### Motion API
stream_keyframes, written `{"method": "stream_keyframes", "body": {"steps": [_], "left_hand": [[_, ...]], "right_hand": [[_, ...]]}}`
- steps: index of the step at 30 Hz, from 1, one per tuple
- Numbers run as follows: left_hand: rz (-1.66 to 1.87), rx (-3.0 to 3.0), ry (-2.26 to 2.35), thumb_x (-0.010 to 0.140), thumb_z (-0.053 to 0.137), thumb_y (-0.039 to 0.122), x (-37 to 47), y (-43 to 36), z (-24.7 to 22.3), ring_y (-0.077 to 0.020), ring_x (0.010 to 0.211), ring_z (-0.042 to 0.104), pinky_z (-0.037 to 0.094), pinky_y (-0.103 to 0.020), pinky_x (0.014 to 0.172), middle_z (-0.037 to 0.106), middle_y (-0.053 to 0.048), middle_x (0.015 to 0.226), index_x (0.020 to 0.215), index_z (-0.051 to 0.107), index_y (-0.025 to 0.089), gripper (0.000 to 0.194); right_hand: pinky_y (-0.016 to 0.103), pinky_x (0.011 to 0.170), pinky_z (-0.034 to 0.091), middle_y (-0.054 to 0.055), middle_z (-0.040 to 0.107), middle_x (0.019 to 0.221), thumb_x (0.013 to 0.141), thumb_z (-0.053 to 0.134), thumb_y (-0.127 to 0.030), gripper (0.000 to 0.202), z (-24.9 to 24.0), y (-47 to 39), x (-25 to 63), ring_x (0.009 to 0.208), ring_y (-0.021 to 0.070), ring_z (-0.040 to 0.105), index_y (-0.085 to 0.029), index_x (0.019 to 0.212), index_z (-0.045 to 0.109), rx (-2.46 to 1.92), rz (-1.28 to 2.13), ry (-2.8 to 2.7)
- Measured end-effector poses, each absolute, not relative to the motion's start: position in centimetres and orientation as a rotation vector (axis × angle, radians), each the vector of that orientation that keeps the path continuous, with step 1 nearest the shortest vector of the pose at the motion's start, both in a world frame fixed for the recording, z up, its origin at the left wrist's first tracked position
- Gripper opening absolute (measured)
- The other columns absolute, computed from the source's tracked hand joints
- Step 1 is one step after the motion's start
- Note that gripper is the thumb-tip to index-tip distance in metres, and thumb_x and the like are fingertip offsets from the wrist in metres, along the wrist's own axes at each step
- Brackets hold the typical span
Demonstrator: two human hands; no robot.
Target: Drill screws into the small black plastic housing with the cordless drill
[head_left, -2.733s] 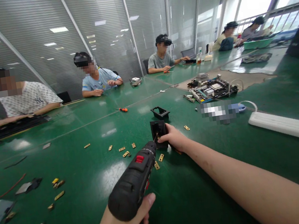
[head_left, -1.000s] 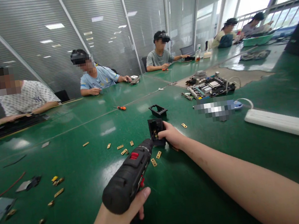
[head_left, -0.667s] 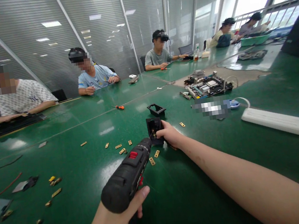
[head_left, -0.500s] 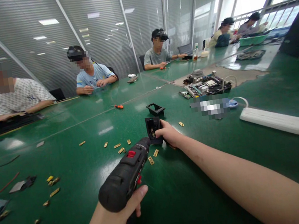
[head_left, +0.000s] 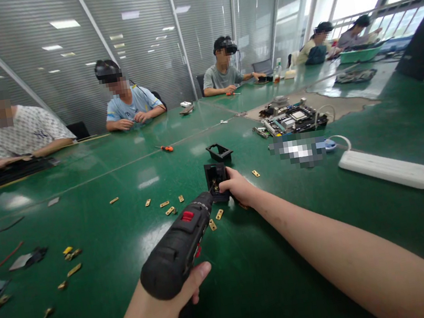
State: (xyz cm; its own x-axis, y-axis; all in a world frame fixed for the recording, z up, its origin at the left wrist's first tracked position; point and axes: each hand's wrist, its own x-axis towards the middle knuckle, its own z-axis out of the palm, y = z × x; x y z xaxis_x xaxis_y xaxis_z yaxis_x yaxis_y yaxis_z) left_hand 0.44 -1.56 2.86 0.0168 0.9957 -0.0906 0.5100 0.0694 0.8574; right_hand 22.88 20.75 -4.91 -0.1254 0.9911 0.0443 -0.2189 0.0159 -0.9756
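Left fingers: the left hand is wrapped around the grip of a black cordless drill with red switches; the thumb lies along the near side, and the other fingers are mostly hidden under the body, so trigger pressure cannot be told.
Right fingers: the right hand pinches a small rectangular black plastic box, thumb over the near rim and the other fingers out of sight behind it, parted only by the box's side.
Drill bit: the thin metal bit points into the box's hollow face at a small brass fitting; whether it is seated cannot be told.
Good practice: I would line the bit up squarely with the fastener, press steadily, run slowly, and hold the thumb clear of the tip while bracing the box against twist.
Box position: tipped up on the dark green glossy counter, hollow side facing the drill.
Just beyond: an open black plastic frame sits close behind the box.
Around the drill's nose: flat two-holed brass strips lie scattered.
Farther right: a white power strip and a bare circuit board.
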Motion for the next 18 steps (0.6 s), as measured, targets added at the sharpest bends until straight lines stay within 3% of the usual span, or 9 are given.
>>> {"method": "stream_keyframes", "body": {"steps": [7, 13, 18], "left_hand": [[0.788, 1.539, 1.616, 0.090, 0.083, 0.060, 0.37, -1.59, 3.63, -0.0246, 0.053, 0.072, 0.063, -0.037, 0.058, 0.073, 0.003, 0.057, 0.087, 0.082, 0.026, 0.034], [0.752, 1.524, 1.572, 0.092, 0.081, 0.058, 0.27, -1.38, 3.11, -0.0243, 0.054, 0.073, 0.065, -0.036, 0.059, 0.070, 0.003, 0.054, 0.073, 0.076, 0.026, 0.038], [0.773, 1.512, 1.578, 0.092, 0.083, 0.056, -0.11, -1.47, 2.83, -0.0232, 0.055, 0.073, 0.066, -0.035, 0.060, 0.071, 0.003, 0.056, 0.071, 0.075, 0.026, 0.037]], "right_hand": [[0.034, 0.074, 0.049, -0.002, 0.069, 0.087, 0.049, 0.068, -0.019, 0.046, -4.64, 20.73, 23.18, 0.087, 0.0232, 0.063, -0.022, 0.095, 0.066, -0.886, 1.463, -1.143], [0.034, 0.072, 0.049, -0.002, 0.069, 0.085, 0.049, 0.068, -0.019, 0.046, -4.70, 20.76, 23.17, 0.085, 0.0225, 0.062, -0.022, 0.094, 0.066, -0.885, 1.476, -1.128], [0.034, 0.074, 0.049, -0.002, 0.070, 0.086, 0.049, 0.067, -0.017, 0.048, -4.63, 20.78, 23.23, 0.086, 0.0229, 0.063, -0.023, 0.096, 0.066, -0.864, 1.480, -1.138]]}}
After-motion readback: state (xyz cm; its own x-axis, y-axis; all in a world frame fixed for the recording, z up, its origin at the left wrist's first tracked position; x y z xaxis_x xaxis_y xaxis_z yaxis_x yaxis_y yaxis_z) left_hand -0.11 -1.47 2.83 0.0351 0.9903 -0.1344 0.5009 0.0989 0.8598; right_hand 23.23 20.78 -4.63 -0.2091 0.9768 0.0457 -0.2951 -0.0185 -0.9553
